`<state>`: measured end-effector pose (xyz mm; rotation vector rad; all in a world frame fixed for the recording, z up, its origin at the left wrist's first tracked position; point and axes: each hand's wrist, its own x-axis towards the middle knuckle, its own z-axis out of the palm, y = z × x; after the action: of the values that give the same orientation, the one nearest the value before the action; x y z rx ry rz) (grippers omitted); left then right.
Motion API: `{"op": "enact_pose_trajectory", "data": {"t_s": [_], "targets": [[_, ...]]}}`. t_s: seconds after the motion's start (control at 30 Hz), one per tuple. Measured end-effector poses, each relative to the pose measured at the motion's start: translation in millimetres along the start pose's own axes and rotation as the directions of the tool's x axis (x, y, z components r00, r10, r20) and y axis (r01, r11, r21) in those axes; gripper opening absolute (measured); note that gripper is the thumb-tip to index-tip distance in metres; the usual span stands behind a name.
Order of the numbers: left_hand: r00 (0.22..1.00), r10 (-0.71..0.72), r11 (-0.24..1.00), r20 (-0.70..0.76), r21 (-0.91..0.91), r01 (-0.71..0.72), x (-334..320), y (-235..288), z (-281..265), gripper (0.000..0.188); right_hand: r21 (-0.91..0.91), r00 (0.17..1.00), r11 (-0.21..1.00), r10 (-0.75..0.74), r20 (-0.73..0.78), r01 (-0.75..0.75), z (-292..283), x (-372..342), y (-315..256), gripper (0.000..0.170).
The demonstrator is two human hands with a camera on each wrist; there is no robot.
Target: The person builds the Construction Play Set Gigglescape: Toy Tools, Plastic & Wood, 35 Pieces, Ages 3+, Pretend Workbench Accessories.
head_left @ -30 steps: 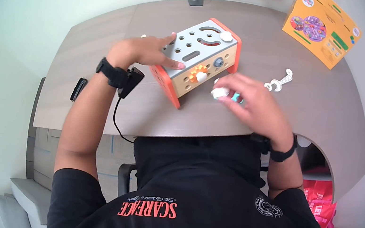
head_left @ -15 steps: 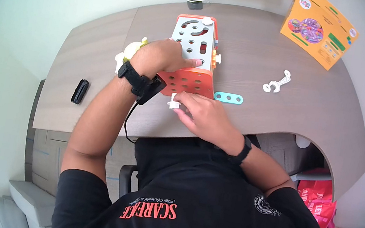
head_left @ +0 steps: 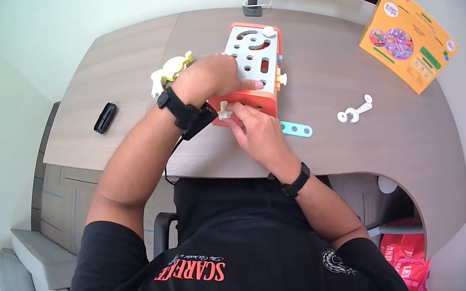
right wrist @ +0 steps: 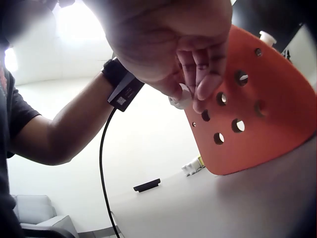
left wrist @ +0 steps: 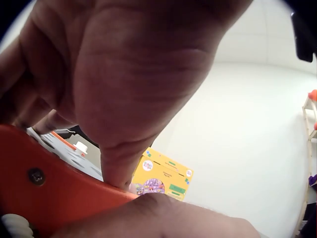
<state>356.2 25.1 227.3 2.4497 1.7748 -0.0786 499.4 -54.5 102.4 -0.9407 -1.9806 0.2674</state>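
Toy workbench (head_left: 256, 67): stood on the surface (head_left: 331, 63) in front of the person, its grey top, pierced with holes and slots, faced upward and its orange end panel (right wrist: 247, 101) turned toward the body.
Left hand (head_left: 214, 77): laid over the near part of the grey top, thumb and fingers spread apart; the thumb is pressed down close to the end panel.
Right hand (head_left: 264, 138): thumb and fingertips clamped on a white toy bolt (head_left: 224, 112).
White toy bolt: held at the orange end panel; whether the two are touching cannot be told.
Long side: a yellow-orange gear (head_left: 278, 80) is mounted there.
Far end of top: a white knob (head_left: 269, 31) is fitted.
Turquoise strip (head_left: 300, 130): laid flat just right of the workbench, partly hidden by the right hand.
White toy spanner (head_left: 363, 109): left lying farther right.
Yellow-green and white pieces (head_left: 173, 68): placed beside the left hand, partly covered.
Black case (head_left: 105, 118): set well apart, at left.
Yellow cardboard box (head_left: 411, 42): stood at far right.
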Motion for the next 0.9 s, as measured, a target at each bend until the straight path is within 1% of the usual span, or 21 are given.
{"op": "enact_pose_trajectory", "data": {"t_s": [0.03, 0.13, 0.23, 0.43, 0.53, 0.63, 0.73, 0.83, 0.87, 0.9], "targets": [[1.0, 0.003, 1.0, -0.013, -0.002, -0.003, -0.5, -0.2, 1.0, 0.096, -0.009, 1.0, 1.0, -0.012, -0.012, 0.012, 1.8, 0.7, -0.1, 0.022], [1.0, 0.003, 1.0, -0.028, 0.008, -0.003, 1.1, -2.2, 5.1, 0.098, 0.018, 0.999, 1.0, 0.025, -0.027, -0.025, 4.4, 1.9, -2.5, 0.021], [0.999, -0.002, 1.0, -0.044, 0.006, 0.002, 1.5, -3.6, 7.7, 0.099, 0.077, 0.996, 0.993, 0.091, -0.001, -0.091, 6.2, 1.0, -3.9, 0.023], [0.995, 0.037, 0.999, -0.092, 0.002, -0.037, 0.2, -5.4, 10.5, 0.099, 0.086, 0.995, 0.993, 0.09, -0.042, -0.086, 13.1, 0.9, 4.7, 0.021], [0.992, 0.032, 0.999, -0.121, -0.014, -0.033, -1.9, -5.8, 12.8, 0.099, 0.006, 0.992, 0.997, 0.073, -0.104, -0.072, 14.8, 5.0, 7.7, 0.02], [0.994, 0.014, 1.0, -0.108, -0.01, -0.015, 0.8, -6.5, 14.7, 0.098, -0.045, 0.989, 0.996, 0.071, -0.126, -0.077, 14.2, 8.8, 7.7, 0.019], [0.989, 0.031, 0.999, -0.144, 0.008, -0.031, -3.8, -4.4, 14.2, 0.1, -0.15, 0.986, 0.981, 0.103, -0.129, -0.122, 10.1, 12.2, 2.4, 0.022], [0.994, -0.094, 0.987, -0.052, -0.138, 0.086, -18.1, 3.7, 11.6, 0.107, -0.111, 0.978, 0.989, 0.07, -0.195, -0.093, 9.2, 11.2, 5.7, 0.024], [0.981, -0.04, 0.988, -0.192, -0.151, 0.011, -21.8, -2.9, 24.6, 0.109, -0.092, 0.982, 0.992, 0.073, -0.176, -0.09, 5.3, 9.2, 5.7, 0.024], [0.945, 0.014, 0.986, -0.328, -0.152, -0.067, -24.1, -15.1, 46.5, 0.111, -0.074, 0.984, 0.993, 0.075, -0.159, -0.088, -2.8, 5.7, 5.5, 0.024]]}}
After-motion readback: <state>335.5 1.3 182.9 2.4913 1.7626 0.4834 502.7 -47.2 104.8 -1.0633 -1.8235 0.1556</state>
